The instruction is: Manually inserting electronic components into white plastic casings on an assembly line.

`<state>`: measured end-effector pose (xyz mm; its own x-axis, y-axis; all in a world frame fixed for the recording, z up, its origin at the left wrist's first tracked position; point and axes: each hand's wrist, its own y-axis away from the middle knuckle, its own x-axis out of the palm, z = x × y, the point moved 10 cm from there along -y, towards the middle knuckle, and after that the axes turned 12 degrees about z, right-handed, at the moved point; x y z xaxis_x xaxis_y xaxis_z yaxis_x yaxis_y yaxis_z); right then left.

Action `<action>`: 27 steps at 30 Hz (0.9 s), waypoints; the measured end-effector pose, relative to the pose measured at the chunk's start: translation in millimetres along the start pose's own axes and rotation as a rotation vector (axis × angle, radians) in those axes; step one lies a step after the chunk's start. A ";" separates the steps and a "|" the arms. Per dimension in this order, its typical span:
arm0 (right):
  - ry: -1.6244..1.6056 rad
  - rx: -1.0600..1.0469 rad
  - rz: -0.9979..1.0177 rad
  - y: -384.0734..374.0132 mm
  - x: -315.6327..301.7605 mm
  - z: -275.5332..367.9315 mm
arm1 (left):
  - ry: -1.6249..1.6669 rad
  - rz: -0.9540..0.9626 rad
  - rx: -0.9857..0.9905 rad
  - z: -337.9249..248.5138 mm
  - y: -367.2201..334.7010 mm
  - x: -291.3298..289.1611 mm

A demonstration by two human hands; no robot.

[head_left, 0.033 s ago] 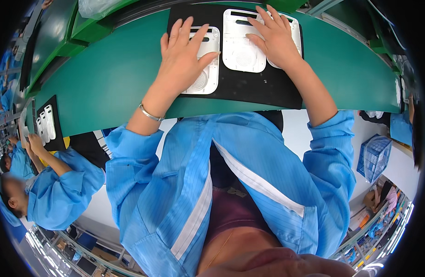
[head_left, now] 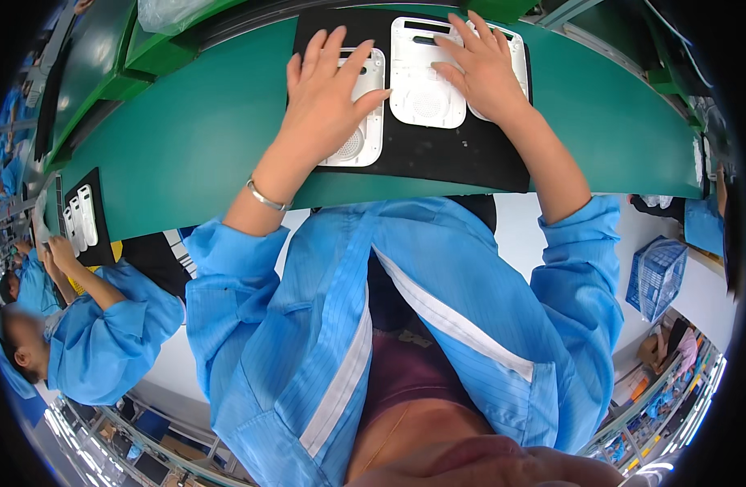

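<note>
spreads left grip (head_left: 328, 99) wide over left white panel (head_left: 369, 140), upper centre of frame; spreads right grip (head_left: 481, 73) wide over middle white panel (head_left: 425, 105) and right white panel (head_left: 520, 62); on black mat (head_left: 442, 148), atop green surface (head_left: 219, 122).

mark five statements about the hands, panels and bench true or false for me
1. Three white panels lie on the black mat. True.
2. The left hand is over the leftmost panel, and the right hand reaches over the other two. True.
3. Both hands are clenched into fists. False: the fingers are extended and spread.
4. Both wrists are bare. False: a bracelet circles the left one.
5. The mat lies on a red surface. False: the bench under it is green.
</note>
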<state>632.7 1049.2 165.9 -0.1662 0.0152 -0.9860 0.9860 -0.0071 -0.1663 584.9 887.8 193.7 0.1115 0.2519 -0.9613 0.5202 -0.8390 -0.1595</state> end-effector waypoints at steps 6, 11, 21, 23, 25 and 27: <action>-0.049 0.090 -0.126 12.2 -15.5 -24.6 | -0.028 -0.036 0.104 -23.2 -43.6 19.7; -0.010 0.219 -0.156 36.9 -6.8 -63.6 | -0.068 0.013 0.088 -24.3 -57.4 44.2; -0.009 0.267 -0.063 34.9 10.9 -73.9 | -0.011 0.040 0.086 -20.2 -56.5 45.5; -0.041 0.273 -0.127 38.2 7.7 -79.4 | 0.064 -0.036 0.105 -16.2 -52.6 30.7; 0.040 0.271 -0.018 37.5 18.5 -76.1 | 0.115 -0.129 0.115 -5.3 -42.0 6.9; 0.047 0.284 -0.044 39.1 15.2 -85.9 | 0.079 -0.207 0.075 -0.4 -31.7 -14.3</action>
<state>669.6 1135.1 145.6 -0.2014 0.0679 -0.9771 0.9347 -0.2850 -0.2125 567.2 911.0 212.6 0.0758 0.4570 -0.8862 0.4749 -0.7981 -0.3709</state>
